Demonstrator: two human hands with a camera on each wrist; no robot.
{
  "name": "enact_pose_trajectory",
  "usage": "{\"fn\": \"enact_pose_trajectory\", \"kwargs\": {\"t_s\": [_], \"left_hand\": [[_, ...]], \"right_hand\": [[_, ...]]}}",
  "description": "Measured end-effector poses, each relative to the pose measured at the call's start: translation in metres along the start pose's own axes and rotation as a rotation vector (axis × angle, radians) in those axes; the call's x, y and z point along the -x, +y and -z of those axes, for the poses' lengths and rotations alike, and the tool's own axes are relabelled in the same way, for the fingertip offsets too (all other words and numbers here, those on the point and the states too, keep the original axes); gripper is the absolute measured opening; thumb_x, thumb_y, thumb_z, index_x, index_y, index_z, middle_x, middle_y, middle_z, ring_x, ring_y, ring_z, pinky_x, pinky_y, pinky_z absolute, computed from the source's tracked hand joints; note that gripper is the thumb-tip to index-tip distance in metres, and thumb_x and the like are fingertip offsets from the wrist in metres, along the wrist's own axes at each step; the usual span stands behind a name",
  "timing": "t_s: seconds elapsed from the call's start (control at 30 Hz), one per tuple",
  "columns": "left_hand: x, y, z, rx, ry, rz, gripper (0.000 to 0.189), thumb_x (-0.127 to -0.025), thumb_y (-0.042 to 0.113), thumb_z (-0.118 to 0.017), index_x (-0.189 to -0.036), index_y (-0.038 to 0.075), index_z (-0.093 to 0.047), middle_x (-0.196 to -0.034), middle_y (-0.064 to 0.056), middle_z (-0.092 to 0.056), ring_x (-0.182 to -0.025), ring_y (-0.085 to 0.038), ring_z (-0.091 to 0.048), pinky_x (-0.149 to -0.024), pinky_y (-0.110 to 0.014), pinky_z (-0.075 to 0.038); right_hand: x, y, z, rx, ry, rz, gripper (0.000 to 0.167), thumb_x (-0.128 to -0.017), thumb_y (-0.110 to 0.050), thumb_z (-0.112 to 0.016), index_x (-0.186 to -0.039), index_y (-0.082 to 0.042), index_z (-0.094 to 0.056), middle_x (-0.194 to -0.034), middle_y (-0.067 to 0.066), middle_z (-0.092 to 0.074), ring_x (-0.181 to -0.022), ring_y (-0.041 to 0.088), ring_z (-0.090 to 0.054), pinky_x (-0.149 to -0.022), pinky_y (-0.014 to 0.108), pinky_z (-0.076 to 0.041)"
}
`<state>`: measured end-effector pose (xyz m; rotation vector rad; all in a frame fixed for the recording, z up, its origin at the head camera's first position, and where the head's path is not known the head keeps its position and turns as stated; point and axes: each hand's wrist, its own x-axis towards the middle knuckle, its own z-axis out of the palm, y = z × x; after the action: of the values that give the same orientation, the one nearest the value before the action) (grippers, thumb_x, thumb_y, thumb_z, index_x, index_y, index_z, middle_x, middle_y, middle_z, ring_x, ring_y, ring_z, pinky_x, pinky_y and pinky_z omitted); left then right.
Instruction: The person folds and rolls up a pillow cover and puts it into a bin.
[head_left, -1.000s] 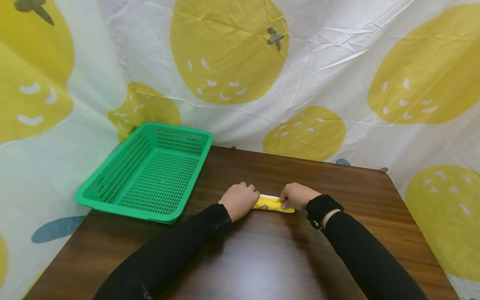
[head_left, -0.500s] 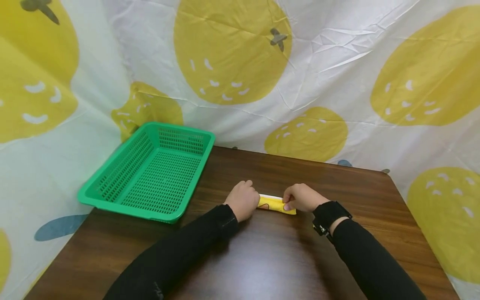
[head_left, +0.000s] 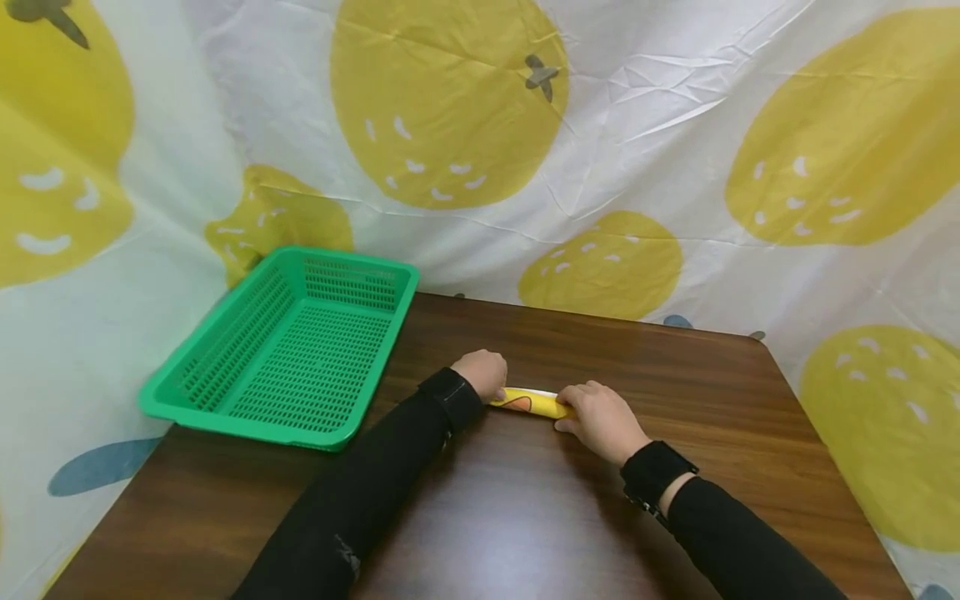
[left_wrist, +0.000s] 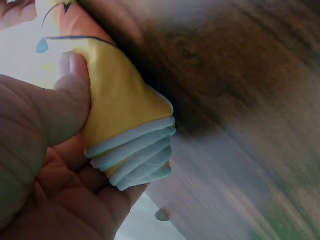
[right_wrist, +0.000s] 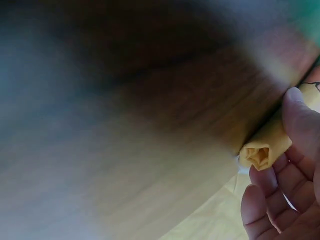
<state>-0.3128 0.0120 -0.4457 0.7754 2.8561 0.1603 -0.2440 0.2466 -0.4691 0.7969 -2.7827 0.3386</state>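
A yellow cloth (head_left: pixel 528 402), rolled into a narrow tube, lies crosswise in front of me in the head view. It carries an orange print with dark outlines. My left hand (head_left: pixel 482 372) grips its left end; in the left wrist view the thumb (left_wrist: pixel 75 85) presses on the yellow side while fingers lie behind. Pale edging winds round this end in several layers. My right hand (head_left: pixel 603 421) holds the other end between thumb and fingers. The right wrist view shows that end of the cloth (right_wrist: pixel 257 152) with its folded layers facing out.
A green plastic basket (head_left: pixel 360 392) with slotted walls stands at the left on the brown wooden table (head_left: pixel 675 358). Behind the table hangs a white curtain (head_left: pixel 465 242) printed with large yellow fruit.
Both hands have turned at the ends of the cloth; the right fingers now lie along its far side, thumb at the near side. The cloth looks rounder and shows more orange print.
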Motion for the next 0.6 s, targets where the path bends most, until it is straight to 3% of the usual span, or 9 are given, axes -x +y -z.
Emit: {"fn": "enact_pose_trajectory", "kwargs": {"t_s": [0.17,0.33,0.43,0.6], "left_hand": [[0.006,0.0,0.008,0.033,-0.015,-0.043,0.017,-0.093,0.015,-0.081,-0.078,0.008,-0.074,-0.083,-0.002,-0.074,-0.078,-0.019,-0.065,-0.081,-0.036,-0.058],[0.008,0.003,0.009,0.055,0.002,-0.035,0.014,-0.094,0.016,-0.081,-0.086,0.005,-0.077,-0.089,-0.006,-0.078,-0.084,-0.022,-0.07,-0.085,-0.037,-0.059],[0.005,0.002,0.006,0.031,-0.005,-0.031,0.016,-0.095,0.018,-0.081,-0.085,0.005,-0.077,-0.086,-0.004,-0.076,-0.079,-0.019,-0.066,-0.085,-0.036,-0.059],[-0.001,-0.002,-0.002,-0.015,-0.008,-0.034,0.019,-0.095,0.021,-0.081,-0.083,0.008,-0.075,-0.084,-0.001,-0.073,-0.074,-0.015,-0.059,-0.081,-0.034,-0.059]], "right_hand": [[-0.014,0.001,0.001,0.027,-0.105,0.013,0.022,-0.086,-0.012,-0.089,-0.103,-0.006,-0.078,-0.096,0.006,-0.08,-0.083,0.024,-0.067,-0.081,0.042,-0.058],[-0.033,0.011,0.007,0.04,-0.224,0.033,0.014,-0.088,-0.009,-0.085,-0.101,-0.007,-0.082,-0.094,0.005,-0.077,-0.087,0.024,-0.063,-0.086,0.042,-0.056],[-0.045,0.017,0.011,-0.053,-0.339,0.001,0.009,-0.089,-0.008,-0.084,-0.098,-0.007,-0.081,-0.093,0.004,-0.072,-0.086,0.021,-0.058,-0.084,0.039,-0.053],[-0.062,0.028,0.014,-0.235,-0.552,-0.14,0.004,-0.096,-0.013,-0.079,-0.094,-0.011,-0.076,-0.091,0.0,-0.069,-0.083,0.017,-0.057,-0.077,0.032,-0.049]]}}
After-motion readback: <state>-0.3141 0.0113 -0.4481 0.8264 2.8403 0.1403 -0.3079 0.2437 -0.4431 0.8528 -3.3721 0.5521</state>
